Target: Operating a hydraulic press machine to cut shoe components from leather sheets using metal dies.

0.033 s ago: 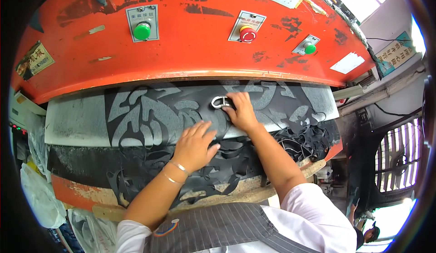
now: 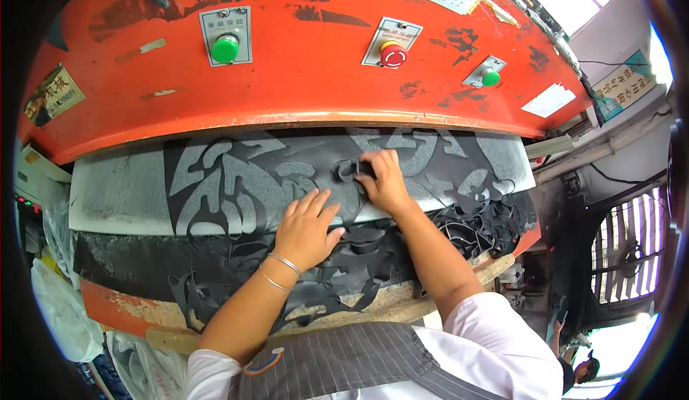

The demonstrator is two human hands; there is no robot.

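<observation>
My right hand (image 2: 386, 183) is closed, thumb and fingers pinching a small looped cutting die (image 2: 347, 169) by its right end. The die looks dark and is at the black sheet material (image 2: 326, 154); whether it rests flat or tilts slightly I cannot tell. Many curved shapes are cut out of the sheet, with the pale board (image 2: 118, 188) showing through. My left hand (image 2: 305, 231) lies with fingers spread on the sheet's near part, left of the die, holding nothing.
An orange press beam (image 2: 301, 84) spans the far side, with green buttons (image 2: 225, 49) and a red stop button (image 2: 393, 54). Tangled black offcuts (image 2: 359, 256) lie along the near edge. Plastic bags (image 2: 64, 310) hang at left. Another person (image 2: 583, 371) is at far right.
The die has gone from bright silver to dark in appearance, still in my right hand. My left hand has shifted slightly, its fingers now settled on the sheet.
</observation>
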